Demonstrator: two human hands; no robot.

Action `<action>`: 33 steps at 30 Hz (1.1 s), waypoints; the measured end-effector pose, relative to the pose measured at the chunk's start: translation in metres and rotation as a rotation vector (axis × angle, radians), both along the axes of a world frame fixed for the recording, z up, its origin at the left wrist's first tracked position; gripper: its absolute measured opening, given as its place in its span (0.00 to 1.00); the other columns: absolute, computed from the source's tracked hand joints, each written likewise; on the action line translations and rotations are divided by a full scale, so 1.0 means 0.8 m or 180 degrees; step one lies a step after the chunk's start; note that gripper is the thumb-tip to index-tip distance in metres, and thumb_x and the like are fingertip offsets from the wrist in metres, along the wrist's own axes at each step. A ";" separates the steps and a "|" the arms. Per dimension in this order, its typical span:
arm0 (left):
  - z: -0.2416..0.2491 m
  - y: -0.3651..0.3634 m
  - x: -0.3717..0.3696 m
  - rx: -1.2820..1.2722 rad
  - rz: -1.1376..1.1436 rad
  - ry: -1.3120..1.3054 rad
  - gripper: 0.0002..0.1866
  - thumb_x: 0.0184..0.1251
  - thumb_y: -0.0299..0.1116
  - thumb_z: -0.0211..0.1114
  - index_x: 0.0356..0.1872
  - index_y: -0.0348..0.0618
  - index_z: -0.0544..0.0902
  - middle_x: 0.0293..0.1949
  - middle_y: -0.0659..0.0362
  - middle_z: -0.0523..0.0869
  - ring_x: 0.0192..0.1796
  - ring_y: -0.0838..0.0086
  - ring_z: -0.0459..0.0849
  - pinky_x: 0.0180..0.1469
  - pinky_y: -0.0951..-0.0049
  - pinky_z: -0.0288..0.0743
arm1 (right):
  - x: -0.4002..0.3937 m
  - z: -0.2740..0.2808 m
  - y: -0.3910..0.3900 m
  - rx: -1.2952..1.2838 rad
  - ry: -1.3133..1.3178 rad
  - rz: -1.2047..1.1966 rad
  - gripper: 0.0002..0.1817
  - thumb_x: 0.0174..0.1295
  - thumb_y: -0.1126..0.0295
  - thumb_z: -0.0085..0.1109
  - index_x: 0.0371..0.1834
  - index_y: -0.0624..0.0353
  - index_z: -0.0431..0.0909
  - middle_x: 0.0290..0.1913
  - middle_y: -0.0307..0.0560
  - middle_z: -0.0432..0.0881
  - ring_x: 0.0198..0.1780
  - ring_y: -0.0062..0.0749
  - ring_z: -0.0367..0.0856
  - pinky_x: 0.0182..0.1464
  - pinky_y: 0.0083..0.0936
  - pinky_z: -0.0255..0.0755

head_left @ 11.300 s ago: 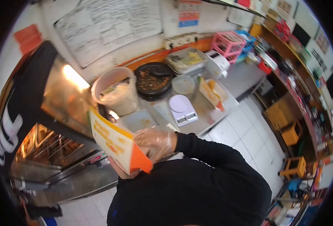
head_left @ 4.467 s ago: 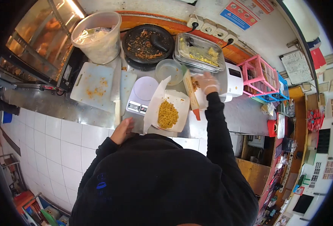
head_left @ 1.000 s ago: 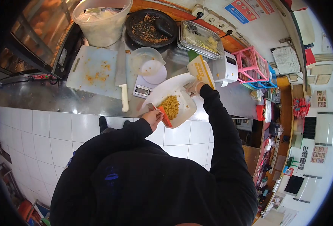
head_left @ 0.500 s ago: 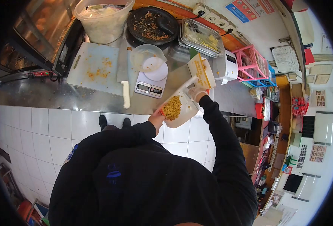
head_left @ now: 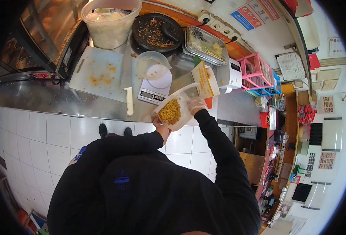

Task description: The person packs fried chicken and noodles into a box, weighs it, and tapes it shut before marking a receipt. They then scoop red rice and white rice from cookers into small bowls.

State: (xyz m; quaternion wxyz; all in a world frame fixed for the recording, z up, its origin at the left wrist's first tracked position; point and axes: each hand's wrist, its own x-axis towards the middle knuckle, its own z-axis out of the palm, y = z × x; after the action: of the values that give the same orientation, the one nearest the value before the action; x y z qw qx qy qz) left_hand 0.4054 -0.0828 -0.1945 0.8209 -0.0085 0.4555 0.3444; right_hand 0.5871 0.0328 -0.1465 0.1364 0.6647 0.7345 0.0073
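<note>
A white plastic container (head_left: 185, 113) is held tilted over the counter's front edge. Chopped yellow-brown food, maybe noodles (head_left: 170, 112), lies heaped in its left part. My left hand (head_left: 162, 129) grips the container's near-left rim, fingers closed on it. My right hand (head_left: 197, 104), in a clear glove, is at the container's right side; its fingers are too indistinct to read. Just beyond it stands an open yellow-and-white paper box (head_left: 203, 78). A white kitchen scale (head_left: 154, 88) sits left of the container, bearing a clear plastic bowl (head_left: 153, 64).
To the left are a stained white cutting board (head_left: 96, 70) and a white-handled knife (head_left: 129, 102). Behind stand a lidded tub (head_left: 110, 29), a black stone mortar (head_left: 157, 33), a clear food box (head_left: 206, 45) and a white printer-like machine (head_left: 231, 74). A pink rack (head_left: 255, 70) stands to the right.
The container and both hands have shifted slightly left and downward in view. My right hand has moved nearer the container's inside edge. The whole view has shifted a little as well.
</note>
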 end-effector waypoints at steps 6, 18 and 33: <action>-0.025 0.000 -0.004 0.1726 -0.2558 0.0893 0.36 0.57 0.44 0.65 0.61 0.47 0.54 0.37 0.54 0.77 0.37 0.70 0.75 0.44 0.72 0.71 | 0.034 -0.034 0.086 0.1362 -0.1472 0.0638 0.11 0.57 0.68 0.45 0.38 0.55 0.78 0.34 0.52 0.81 0.34 0.46 0.81 0.35 0.39 0.75; 0.002 0.314 -0.193 0.2373 -0.0923 0.4281 0.34 0.56 0.42 0.60 0.62 0.39 0.60 0.42 0.39 0.80 0.47 0.51 0.79 0.52 0.62 0.71 | -0.226 0.066 -0.082 -0.0002 0.2220 0.0159 0.32 0.58 0.55 0.52 0.63 0.61 0.61 0.64 0.62 0.63 0.64 0.51 0.62 0.63 0.44 0.56; 0.049 0.258 -0.158 0.2882 -0.1552 0.3862 0.43 0.59 0.49 0.56 0.66 0.28 0.50 0.46 0.32 0.77 0.48 0.45 0.78 0.52 0.60 0.70 | -0.233 -0.016 -0.058 0.0489 0.1191 -0.0770 0.36 0.57 0.48 0.53 0.64 0.60 0.63 0.66 0.63 0.54 0.67 0.56 0.52 0.67 0.43 0.48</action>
State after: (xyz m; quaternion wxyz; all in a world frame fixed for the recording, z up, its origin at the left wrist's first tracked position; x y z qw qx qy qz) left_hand 0.2790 0.1239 -0.1554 0.4055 0.6149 0.6279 0.2512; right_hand 0.4007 -0.0135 -0.1593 -0.0533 0.7461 0.6593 -0.0765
